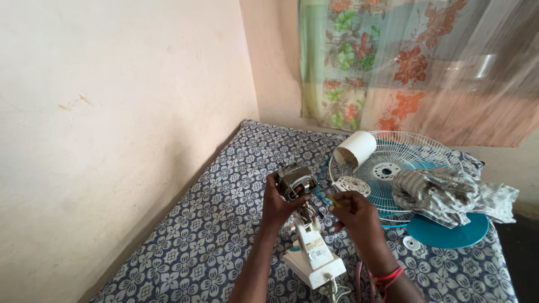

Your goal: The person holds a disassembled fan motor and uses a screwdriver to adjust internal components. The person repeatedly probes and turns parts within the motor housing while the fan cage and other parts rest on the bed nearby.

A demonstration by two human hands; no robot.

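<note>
Fan motor point(295, 180) sat gripped in the left hand point(279, 206) above the white housing point(314, 255); the right hand point(355, 212) pinched a small part beside it, and tugging could likely snap the wires.

Blue-and-white flowered sheet point(224, 224), white fan housing point(314, 255), teal fan base point(449, 233) — grey checked cloth point(449, 193), floral curtain point(393, 62).
</note>
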